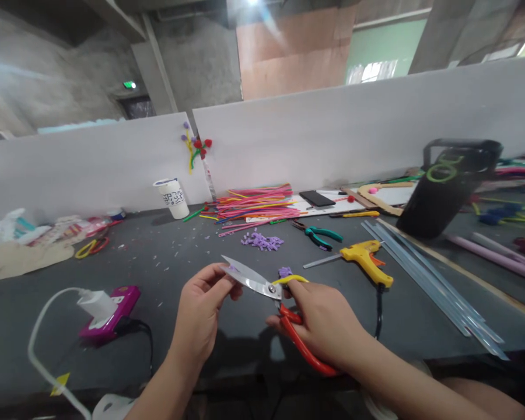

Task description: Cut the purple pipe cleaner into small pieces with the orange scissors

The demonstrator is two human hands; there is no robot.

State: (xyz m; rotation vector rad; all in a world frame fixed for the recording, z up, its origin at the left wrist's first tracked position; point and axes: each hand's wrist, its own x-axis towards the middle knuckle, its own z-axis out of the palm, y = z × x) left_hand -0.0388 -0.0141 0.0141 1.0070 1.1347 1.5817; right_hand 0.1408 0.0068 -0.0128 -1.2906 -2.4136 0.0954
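My right hand (326, 318) grips a pair of scissors (256, 283) with one red and one yellow handle, their blades pointing left. At the blade tips, my left hand (203, 309) is closed in a pinch. A small purple piece (233, 267) shows at its fingertips, partly hidden by the blades. Beyond the hands lies a loose pile of short purple pieces (262, 240), which look like cut pipe cleaner. A smaller purple clump (284, 272) sits just behind the yellow handle.
Behind are colorful pipe cleaners (254, 205), a white cup (172, 198) and a phone (317, 199). Pliers (319, 236), a yellow glue gun (367, 261), clear glue sticks (433, 286) and a black bottle (441, 189) stand or lie right. A magenta power strip (125, 306) with cords is left.
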